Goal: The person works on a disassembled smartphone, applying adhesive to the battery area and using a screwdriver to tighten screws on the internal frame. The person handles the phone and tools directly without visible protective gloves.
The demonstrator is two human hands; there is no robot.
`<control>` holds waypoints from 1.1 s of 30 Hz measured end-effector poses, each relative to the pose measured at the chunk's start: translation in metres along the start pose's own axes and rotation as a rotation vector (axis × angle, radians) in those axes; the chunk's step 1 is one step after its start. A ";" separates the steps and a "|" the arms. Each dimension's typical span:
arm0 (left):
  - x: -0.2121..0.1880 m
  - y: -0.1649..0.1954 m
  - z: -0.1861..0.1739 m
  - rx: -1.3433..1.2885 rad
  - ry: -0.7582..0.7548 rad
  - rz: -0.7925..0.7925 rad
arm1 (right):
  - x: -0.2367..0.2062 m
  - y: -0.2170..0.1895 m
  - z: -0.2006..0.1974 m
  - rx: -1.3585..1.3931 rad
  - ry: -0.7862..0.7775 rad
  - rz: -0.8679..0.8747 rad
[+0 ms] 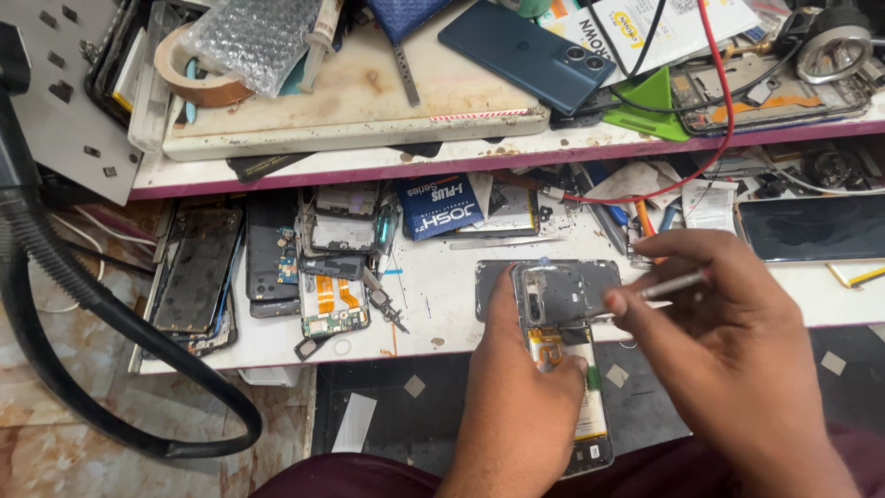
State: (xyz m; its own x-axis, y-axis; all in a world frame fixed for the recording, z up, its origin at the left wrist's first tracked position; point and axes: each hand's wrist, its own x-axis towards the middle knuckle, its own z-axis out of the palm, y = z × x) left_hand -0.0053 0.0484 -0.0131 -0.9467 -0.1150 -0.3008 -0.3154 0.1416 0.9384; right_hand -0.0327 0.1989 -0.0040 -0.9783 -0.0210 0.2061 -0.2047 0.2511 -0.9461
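Observation:
An opened phone (559, 304) with its back removed lies at the front edge of the white bench (442, 286), its grey inner frame and a pale battery (590, 415) showing. My left hand (516, 397) grips the phone from the left, thumb along its side. My right hand (728, 323) holds a thin metal tool (645, 290) like tweezers, its tip touching the upper part of the phone's inside. A dark grey plate (493, 281) lies under the phone's top.
Stacks of stripped phone frames and circuit boards (277, 263) sit on the bench's left. A blue packet (441, 207) lies behind. The upper shelf carries a blue phone (527, 51), tape roll (198, 78), bubble wrap, green wedge (650, 106), red wire. A black hose (83, 295) curves at left.

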 end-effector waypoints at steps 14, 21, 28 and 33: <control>-0.003 0.006 -0.001 -0.017 0.015 -0.012 | -0.001 0.001 0.006 -0.116 0.029 0.033; -0.001 0.008 -0.001 -0.047 0.005 -0.100 | 0.002 0.001 0.006 -0.079 -0.006 0.110; 0.002 0.011 -0.006 -0.083 0.073 -0.043 | 0.006 0.012 0.002 0.002 -0.018 0.049; 0.005 0.018 -0.016 -0.249 0.166 -0.142 | 0.018 0.036 -0.005 -0.009 0.151 -0.005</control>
State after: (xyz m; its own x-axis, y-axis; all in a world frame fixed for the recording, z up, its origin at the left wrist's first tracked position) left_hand -0.0149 0.0344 0.0052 -0.8644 -0.2778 -0.4190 -0.3984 -0.1300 0.9080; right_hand -0.0573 0.2122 -0.0331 -0.9612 0.1232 0.2469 -0.2089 0.2599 -0.9428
